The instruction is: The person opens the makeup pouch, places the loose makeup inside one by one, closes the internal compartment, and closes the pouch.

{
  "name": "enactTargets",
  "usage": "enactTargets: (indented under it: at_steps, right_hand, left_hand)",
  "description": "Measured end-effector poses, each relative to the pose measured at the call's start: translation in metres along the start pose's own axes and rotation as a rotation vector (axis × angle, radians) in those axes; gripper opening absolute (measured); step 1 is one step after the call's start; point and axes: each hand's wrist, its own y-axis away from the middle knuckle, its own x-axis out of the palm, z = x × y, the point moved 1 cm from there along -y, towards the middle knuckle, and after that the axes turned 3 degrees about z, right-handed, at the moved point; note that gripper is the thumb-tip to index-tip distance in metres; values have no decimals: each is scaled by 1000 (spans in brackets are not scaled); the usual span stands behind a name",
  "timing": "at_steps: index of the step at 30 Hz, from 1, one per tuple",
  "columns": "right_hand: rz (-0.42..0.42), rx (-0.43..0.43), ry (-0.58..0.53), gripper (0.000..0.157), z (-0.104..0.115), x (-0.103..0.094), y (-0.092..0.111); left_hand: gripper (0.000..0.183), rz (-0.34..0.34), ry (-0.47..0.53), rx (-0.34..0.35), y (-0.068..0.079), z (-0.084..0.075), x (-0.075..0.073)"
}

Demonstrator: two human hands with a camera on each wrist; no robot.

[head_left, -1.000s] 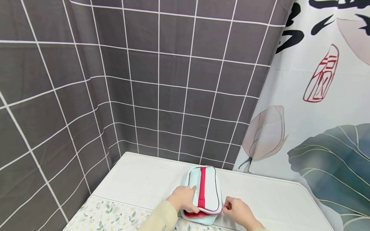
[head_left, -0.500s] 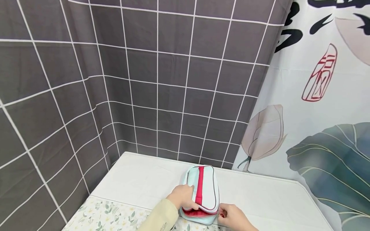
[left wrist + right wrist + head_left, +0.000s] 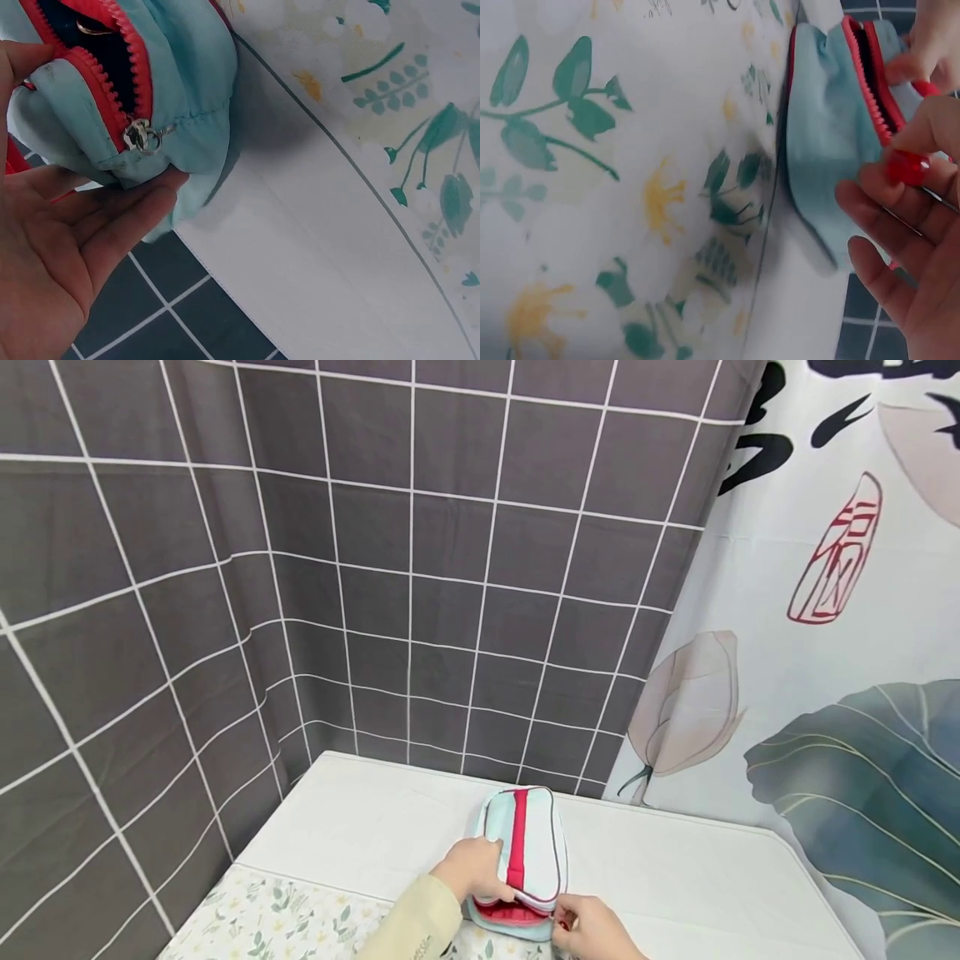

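Note:
A pale blue and white zip pouch (image 3: 546,852) with a red strap (image 3: 518,837) down its top lies on the table. My left hand (image 3: 472,867) grips its left side, thumb on top beside the zip and fingers along the outer side. At the near end the red-edged zip (image 3: 870,82) gapes, showing red lining in the head view and a dark inside in the left wrist view. A silver zip slider (image 3: 139,136) shows at one end of that gap. My right hand (image 3: 588,928) pinches a shiny red zip pull (image 3: 907,166) at the pouch's near right corner.
Beneath the pouch is a white table (image 3: 675,868) with a floral cloth (image 3: 285,914) along its near side. A dark grid-patterned curtain (image 3: 450,610) stands behind and to the left. A white printed curtain (image 3: 795,693) hangs at the right.
My right hand has moved left and slightly nearer along the pouch's right corner with the zip pull. The left hand keeps its grip; the pouch has turned slightly.

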Motion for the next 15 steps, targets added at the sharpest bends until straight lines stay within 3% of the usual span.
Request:
enactTargets:
  at_steps: [4,8,11,13,15]
  right_hand:
    - [-130,105,-3,19,-10,-4,1]
    - [-241,257,-13,18,-24,-12,-2]
    - [-284,356,-37,11,-34,-21,-8]
    - [-301,401,-60,6,-40,-25,-14]
    - [-304,436,-118,4,-44,-26,-21]
  left_hand:
    - [71,14,-58,-2,6,-7,-4]
    - [78,129,-131,-19,12,-17,-16]
    - [67,210,-209,3,14,-25,-22]
    - [52,194,-271,69,14,-31,-22]
    - [42,100,-342,172,12,-36,-19]
